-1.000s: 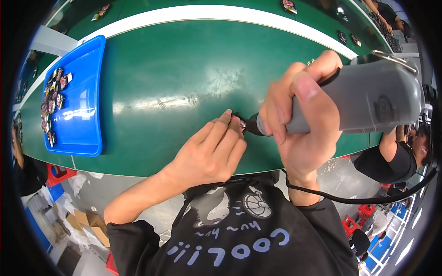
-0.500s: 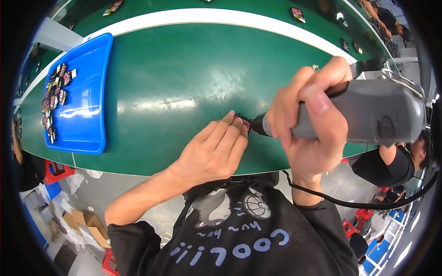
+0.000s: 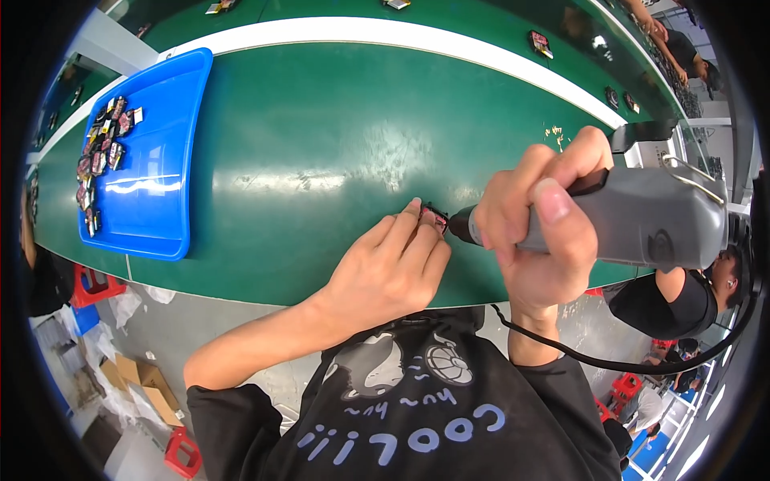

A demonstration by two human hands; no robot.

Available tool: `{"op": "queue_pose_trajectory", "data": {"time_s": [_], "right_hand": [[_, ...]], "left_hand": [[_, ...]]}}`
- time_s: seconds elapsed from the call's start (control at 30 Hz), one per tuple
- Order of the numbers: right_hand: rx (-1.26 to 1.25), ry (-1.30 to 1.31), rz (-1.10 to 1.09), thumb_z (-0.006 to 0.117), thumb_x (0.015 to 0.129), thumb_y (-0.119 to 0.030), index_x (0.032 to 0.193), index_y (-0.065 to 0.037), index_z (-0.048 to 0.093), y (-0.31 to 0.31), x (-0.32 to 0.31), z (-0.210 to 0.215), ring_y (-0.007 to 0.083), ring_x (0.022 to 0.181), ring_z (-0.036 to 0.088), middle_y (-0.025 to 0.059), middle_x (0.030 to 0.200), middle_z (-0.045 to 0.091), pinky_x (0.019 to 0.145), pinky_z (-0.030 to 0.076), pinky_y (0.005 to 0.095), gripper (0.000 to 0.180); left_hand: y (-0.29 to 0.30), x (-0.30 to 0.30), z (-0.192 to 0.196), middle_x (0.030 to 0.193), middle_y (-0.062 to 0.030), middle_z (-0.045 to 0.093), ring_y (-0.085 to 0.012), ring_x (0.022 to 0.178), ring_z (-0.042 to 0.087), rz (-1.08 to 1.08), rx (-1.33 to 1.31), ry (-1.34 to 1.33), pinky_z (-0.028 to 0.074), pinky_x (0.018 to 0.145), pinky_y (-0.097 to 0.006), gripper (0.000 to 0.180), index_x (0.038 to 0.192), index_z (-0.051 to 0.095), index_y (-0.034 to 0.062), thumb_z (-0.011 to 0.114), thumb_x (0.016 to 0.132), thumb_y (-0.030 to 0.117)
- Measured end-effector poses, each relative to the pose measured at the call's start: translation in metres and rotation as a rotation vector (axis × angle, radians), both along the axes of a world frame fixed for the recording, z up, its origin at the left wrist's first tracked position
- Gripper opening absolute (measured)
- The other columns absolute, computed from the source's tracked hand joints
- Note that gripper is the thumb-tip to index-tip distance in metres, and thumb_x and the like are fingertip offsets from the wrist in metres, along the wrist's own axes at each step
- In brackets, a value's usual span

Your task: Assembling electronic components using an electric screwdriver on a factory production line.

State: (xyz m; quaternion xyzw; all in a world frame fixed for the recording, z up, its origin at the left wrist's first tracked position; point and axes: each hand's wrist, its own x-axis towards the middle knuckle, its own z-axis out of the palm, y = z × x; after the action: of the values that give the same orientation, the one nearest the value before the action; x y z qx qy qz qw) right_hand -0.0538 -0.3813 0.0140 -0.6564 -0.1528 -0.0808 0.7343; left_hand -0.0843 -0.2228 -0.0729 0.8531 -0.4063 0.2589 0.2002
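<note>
My right hand (image 3: 545, 224) is wrapped round a grey electric screwdriver (image 3: 642, 212), held nearly level and pointing left. Its dark tip sits at the right side of a small black and pink device part (image 3: 435, 218); whether it touches a screw I cannot tell. My left hand (image 3: 393, 260) presses that part on the green worktable (image 3: 305, 104) with bunched fingertips. The fingers cover much of the part's left side.
At the left stands a blue tray (image 3: 160, 212) with several similar small parts (image 3: 100, 148) along its left side. Tiny gold bits, perhaps screws (image 3: 555, 135), lie beyond my right hand. A black cable (image 3: 609, 361) curves across the lower right. A co-worker (image 3: 666, 301) sits at the right.
The view has shifted a little. My left hand and the small part sit slightly farther right, with the screwdriver tip still beside the part. Parts on the far green strip appear farther right.
</note>
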Motion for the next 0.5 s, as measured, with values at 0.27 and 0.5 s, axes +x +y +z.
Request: {"op": "queue_pose_trajectory", "data": {"time_s": [0.27,0.5], "right_hand": [[-0.040,-0.022,-0.032,0.056,0.095,-0.016,0.092,-0.008,0.036,-0.004,-0.005,-0.008,0.0132,0.038,0.038,0.0059,0.061,0.045,0.038,0.037,0.0311,0.022],[0.090,-0.050,-0.097,0.059,0.097,-0.015,0.096,-0.007,0.037,-0.011,-0.018,-0.015,0.0143,0.040,0.040,0.0096,0.065,0.049,0.040,0.039,0.0314,0.024]], "left_hand": [[0.002,0.000,0.004,0.086,-0.0147,0.066,-0.0300,0.092,0.071,-0.006,0.152,-0.036,0.056,0.075,-0.034,0.008,0.080,0.063,-0.0028,0.070,0.077,0.001],[0.000,0.003,0.024,0.083,-0.0092,0.062,-0.0263,0.091,0.069,-0.051,0.107,0.096,0.056,0.073,-0.033,0.006,0.082,0.065,0.0006,0.069,0.078,0.001]]}}
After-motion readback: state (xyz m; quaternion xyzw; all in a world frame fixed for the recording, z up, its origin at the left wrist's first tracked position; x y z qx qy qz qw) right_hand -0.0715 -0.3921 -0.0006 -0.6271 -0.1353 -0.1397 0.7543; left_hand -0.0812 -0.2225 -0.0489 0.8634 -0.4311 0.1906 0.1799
